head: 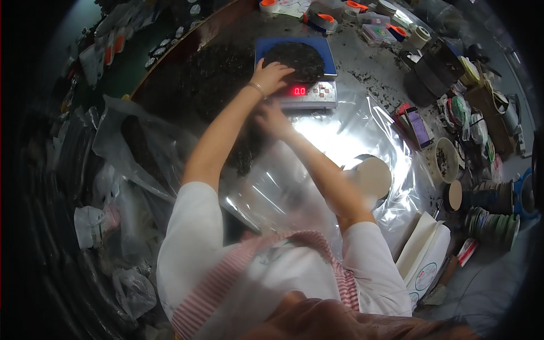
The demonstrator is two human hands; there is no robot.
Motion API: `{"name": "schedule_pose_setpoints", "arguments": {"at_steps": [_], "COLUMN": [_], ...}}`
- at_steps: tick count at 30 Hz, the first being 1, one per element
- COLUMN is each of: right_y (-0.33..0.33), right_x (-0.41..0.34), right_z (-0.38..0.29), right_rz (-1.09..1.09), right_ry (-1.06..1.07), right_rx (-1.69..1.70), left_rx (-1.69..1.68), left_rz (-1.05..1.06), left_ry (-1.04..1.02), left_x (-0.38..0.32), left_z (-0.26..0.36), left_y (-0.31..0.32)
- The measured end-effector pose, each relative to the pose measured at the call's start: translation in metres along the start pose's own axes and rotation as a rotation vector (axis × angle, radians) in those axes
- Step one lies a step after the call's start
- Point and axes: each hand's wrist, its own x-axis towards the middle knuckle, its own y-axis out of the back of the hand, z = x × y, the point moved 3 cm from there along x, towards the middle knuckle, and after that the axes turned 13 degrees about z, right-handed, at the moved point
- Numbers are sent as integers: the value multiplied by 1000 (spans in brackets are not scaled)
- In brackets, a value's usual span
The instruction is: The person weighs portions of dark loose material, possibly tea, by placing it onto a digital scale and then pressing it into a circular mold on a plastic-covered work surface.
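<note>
A digital scale (332,93) with a blue platform and a lit red display stands at the far side of the worktable. A round mass of dark, shredded dried material (297,59) sits on its platform. My left hand (271,78), fingers spread, reaches over the near left edge of that mass; contact is unclear. Just below it, my right hand (274,119) is blurred beside the scale's front left corner, over the edge of a loose dark heap (219,80). Whether its fingers hold any of the material cannot be seen. Clear plastic sheeting (272,187) lies between my arms.
A cardboard-coloured disc (374,178) lies right of my right forearm. Farther right are a phone (418,127), a tub with dark bits (446,159) and wire spools (493,227). Tape dispensers (325,21) line the far edge. Plastic bags (131,144) crowd the left.
</note>
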Motion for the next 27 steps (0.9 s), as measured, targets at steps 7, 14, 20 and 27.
{"name": "schedule_pose_setpoints", "arguments": {"at_steps": [7,14,20,27], "right_y": [36,118,110,43], "right_x": [41,82,-13,-31], "right_z": [-26,56,37,-47], "right_rz": [107,384,268,-55], "right_ry": [-1,-446,-311,-475], "right_rx": [223,562,315,661], "left_rx": [-602,-94,-378,-168], "left_rz": [347,-298,-481,-161], "left_ry": [726,133,295,-33], "left_x": [-122,-231,-191,-97], "left_z": [-75,-1,-18,22], "left_y": [63,48,61,102]}}
